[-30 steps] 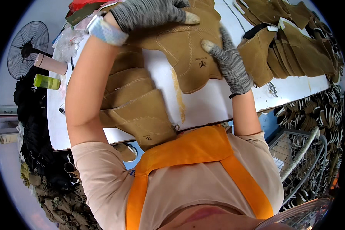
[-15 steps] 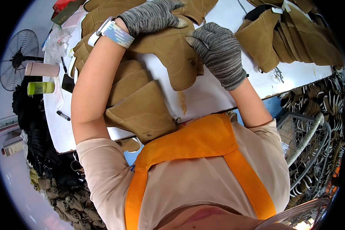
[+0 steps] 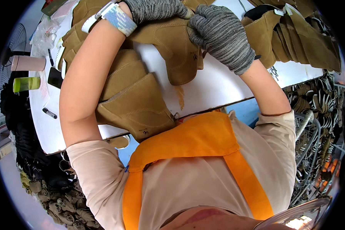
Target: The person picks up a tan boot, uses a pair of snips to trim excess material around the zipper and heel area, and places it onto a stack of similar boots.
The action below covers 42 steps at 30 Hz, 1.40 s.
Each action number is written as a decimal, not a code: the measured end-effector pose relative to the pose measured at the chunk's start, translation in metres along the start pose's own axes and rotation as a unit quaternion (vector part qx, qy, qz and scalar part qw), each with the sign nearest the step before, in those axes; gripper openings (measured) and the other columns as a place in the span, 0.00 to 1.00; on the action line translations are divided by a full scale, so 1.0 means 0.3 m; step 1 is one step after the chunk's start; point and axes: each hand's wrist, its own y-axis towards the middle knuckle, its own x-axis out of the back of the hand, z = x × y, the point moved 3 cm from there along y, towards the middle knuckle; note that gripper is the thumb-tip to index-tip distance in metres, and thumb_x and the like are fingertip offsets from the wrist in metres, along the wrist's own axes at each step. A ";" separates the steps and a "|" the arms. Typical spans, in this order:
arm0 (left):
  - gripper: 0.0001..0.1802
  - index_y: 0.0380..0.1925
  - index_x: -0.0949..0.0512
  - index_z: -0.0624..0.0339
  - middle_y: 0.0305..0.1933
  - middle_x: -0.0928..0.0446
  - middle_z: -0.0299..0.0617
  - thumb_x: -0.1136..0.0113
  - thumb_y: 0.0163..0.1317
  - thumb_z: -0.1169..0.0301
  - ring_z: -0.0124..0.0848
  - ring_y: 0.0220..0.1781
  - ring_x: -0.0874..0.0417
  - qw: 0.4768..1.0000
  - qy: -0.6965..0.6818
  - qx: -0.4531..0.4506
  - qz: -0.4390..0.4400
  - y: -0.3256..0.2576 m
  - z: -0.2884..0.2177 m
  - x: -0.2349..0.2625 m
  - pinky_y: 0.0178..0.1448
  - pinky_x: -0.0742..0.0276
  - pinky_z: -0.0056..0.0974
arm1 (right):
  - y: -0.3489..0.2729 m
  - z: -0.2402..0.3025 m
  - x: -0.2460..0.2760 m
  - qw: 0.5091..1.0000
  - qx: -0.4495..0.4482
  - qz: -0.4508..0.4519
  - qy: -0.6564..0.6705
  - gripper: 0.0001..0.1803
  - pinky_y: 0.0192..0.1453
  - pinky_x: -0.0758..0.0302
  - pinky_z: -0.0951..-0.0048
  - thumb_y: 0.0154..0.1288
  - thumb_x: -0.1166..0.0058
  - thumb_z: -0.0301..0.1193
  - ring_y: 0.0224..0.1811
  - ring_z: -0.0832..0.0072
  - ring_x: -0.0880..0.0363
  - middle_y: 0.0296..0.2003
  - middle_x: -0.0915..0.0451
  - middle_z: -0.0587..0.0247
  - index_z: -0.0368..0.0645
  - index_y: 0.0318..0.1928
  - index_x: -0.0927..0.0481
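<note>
A brown suede boot upper [image 3: 176,57] with pale stitching lies over the white table, its toe end toward me. In a grey knit glove, my left hand [image 3: 159,10] grips its far edge; the top of this hand is cut off by the frame. My right hand [image 3: 220,36], gloved alike, has its fingers curled closed on the upper's right edge, close to the left fingertips. Nearer to me, more brown boot uppers [image 3: 138,107] overlap beside my left forearm, the lowest reaching my orange apron [image 3: 188,136].
Several brown uppers [image 3: 303,46] are stacked at the far right of the white table [image 3: 222,90]. A phone [image 3: 55,78], a marker [image 3: 50,113], a pink cup [image 3: 28,63] and a green-yellow container [image 3: 26,84] are at the left. A wire cart [image 3: 308,149] stands right of me.
My right hand has risen slightly and closed in on the left hand at the upper's edge. The view has shifted a little, so table and uppers sit higher and further left.
</note>
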 end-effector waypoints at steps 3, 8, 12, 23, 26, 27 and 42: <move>0.35 0.64 0.29 0.65 0.59 0.22 0.59 0.46 0.69 0.48 0.49 0.64 0.22 0.986 0.114 -0.115 -0.048 0.041 0.123 -0.086 0.68 0.29 0.45 | 0.063 0.016 0.022 0.984 -0.081 0.154 0.025 0.08 0.43 0.24 0.60 0.56 0.38 0.30 0.37 0.61 0.21 0.35 0.22 0.56 0.42 0.35 0.21; 0.38 0.67 0.31 0.65 0.63 0.24 0.58 0.45 0.67 0.46 0.49 0.65 0.23 0.998 0.065 0.025 0.009 0.035 0.058 -0.044 0.69 0.30 0.44 | -0.013 0.006 0.017 0.987 -0.111 -0.007 0.115 0.13 0.45 0.23 0.56 0.54 0.37 0.36 0.40 0.55 0.20 0.37 0.20 0.53 0.43 0.38 0.20; 0.39 0.67 0.32 0.66 0.64 0.25 0.58 0.45 0.67 0.46 0.48 0.66 0.24 1.000 0.027 0.010 -0.001 0.004 0.063 -0.024 0.71 0.32 0.43 | -0.094 -0.036 -0.042 0.949 -0.147 -0.115 0.253 0.10 0.46 0.21 0.72 0.62 0.35 0.33 0.38 0.71 0.19 0.36 0.18 0.63 0.43 0.42 0.15; 0.34 0.64 0.26 0.62 0.58 0.20 0.54 0.40 0.66 0.49 0.45 0.60 0.20 0.993 -0.111 -0.031 -0.024 0.018 0.069 -0.056 0.67 0.29 0.42 | -0.357 -0.019 -0.250 0.929 -0.301 0.092 0.195 0.14 0.48 0.23 0.56 0.62 0.38 0.39 0.41 0.54 0.19 0.36 0.18 0.53 0.47 0.45 0.16; 0.31 0.60 0.22 0.57 0.55 0.17 0.50 0.37 0.63 0.49 0.42 0.56 0.17 0.992 -0.067 -0.067 -0.082 0.022 0.076 -0.062 0.64 0.26 0.40 | -0.366 -0.019 -0.228 0.897 -0.342 0.156 0.234 0.11 0.48 0.24 0.55 0.64 0.40 0.38 0.41 0.51 0.20 0.35 0.19 0.49 0.44 0.38 0.18; 0.26 0.57 0.19 0.54 0.55 0.17 0.47 0.37 0.64 0.51 0.40 0.56 0.16 0.991 -0.096 -0.070 -0.058 -0.005 0.026 -0.042 0.64 0.26 0.38 | -0.384 -0.018 -0.206 0.921 -0.317 0.126 0.190 0.12 0.47 0.25 0.54 0.64 0.41 0.38 0.40 0.49 0.21 0.35 0.19 0.47 0.42 0.38 0.18; 0.21 0.50 0.15 0.56 0.50 0.14 0.45 0.38 0.67 0.53 0.35 0.51 0.16 0.984 -0.143 0.020 -0.104 0.015 0.038 -0.049 0.60 0.25 0.38 | -0.212 0.078 -0.097 0.840 -0.287 -0.056 0.456 0.13 0.36 0.24 0.68 0.73 0.48 0.36 0.32 0.66 0.20 0.33 0.22 0.56 0.39 0.46 0.20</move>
